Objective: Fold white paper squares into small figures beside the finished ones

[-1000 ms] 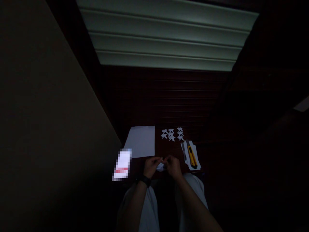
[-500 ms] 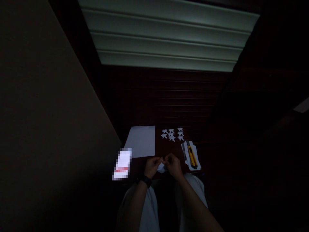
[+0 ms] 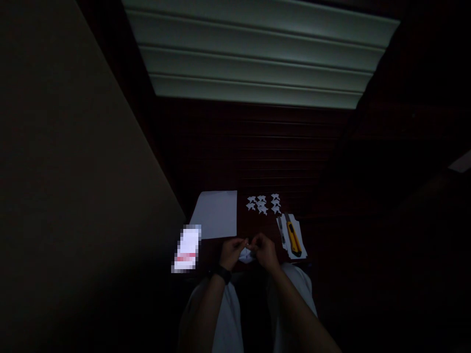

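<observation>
We are pinching a small white paper point(image 3: 246, 255) at its far edge, left hand point(image 3: 231, 252) and right hand point(image 3: 264, 251) nearly meeting at the fingertips. The paper is showing just on our side of this grip, between hands about equally near, its long axis hiding from us. Beyond, figures point(image 3: 262, 210) are resting on the dark tabletop point(image 3: 257, 225).
</observation>
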A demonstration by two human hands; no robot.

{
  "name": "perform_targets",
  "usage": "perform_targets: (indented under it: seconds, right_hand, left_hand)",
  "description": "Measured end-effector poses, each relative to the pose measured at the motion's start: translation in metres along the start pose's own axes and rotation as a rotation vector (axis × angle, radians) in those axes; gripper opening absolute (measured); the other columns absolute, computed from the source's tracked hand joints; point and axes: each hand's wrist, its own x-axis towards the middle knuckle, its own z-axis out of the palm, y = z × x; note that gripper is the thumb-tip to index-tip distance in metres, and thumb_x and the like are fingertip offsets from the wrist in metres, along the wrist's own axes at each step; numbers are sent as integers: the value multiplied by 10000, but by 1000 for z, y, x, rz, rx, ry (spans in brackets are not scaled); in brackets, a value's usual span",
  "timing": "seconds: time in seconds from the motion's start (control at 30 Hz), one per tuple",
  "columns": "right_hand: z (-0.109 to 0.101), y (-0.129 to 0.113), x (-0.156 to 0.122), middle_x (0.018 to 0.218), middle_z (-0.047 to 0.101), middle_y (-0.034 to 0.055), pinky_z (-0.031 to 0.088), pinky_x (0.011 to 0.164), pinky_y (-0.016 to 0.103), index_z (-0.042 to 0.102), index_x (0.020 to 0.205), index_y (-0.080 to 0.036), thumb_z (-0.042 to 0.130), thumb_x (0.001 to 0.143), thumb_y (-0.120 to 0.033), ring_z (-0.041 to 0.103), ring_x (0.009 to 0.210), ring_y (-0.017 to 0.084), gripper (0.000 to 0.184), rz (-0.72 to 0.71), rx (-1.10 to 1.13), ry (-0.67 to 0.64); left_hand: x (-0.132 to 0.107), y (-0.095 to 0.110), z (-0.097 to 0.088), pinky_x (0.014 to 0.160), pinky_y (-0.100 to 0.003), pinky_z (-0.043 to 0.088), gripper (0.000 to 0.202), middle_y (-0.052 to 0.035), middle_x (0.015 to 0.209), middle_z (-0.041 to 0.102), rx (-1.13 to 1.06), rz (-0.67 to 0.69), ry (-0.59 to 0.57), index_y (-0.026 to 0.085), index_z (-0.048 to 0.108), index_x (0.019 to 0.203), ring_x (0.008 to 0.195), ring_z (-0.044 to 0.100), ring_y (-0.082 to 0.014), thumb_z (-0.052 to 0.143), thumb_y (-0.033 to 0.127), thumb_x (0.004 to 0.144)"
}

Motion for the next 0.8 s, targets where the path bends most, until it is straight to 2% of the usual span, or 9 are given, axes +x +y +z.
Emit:
perform_targets:
  seconds: [0.3,0.6,0.8]
  right_hand:
    - [3,8,3,637,600,-5,407,486,212,556,748,-176,636,632,-290,550,548,128,182,87,73,-77]
    - [6,11,3,640,563,-27,391,468,194,529,749,-182,666,542,-202,515,547,113,249,140,135,-90]
    - [7,12,4,627,514,-56,364,432,168,481,776,-186,647,512,-145,468,508,88,314,155,180,-88]
  left_hand:
    - [0,-1,2,502,-224,384,394,-41,612,656,13,-2,32,125,682,676,554,556,-151,546,493,711]
    - [-2,4,2,568,-246,418,347,-49,667,681,35,31,3,138,700,695,638,591,-177,561,456,711]
    - [-3,2,2,554,-249,413,348,-50,642,673,38,29,-25,126,700,690,614,587,-176,565,446,715]
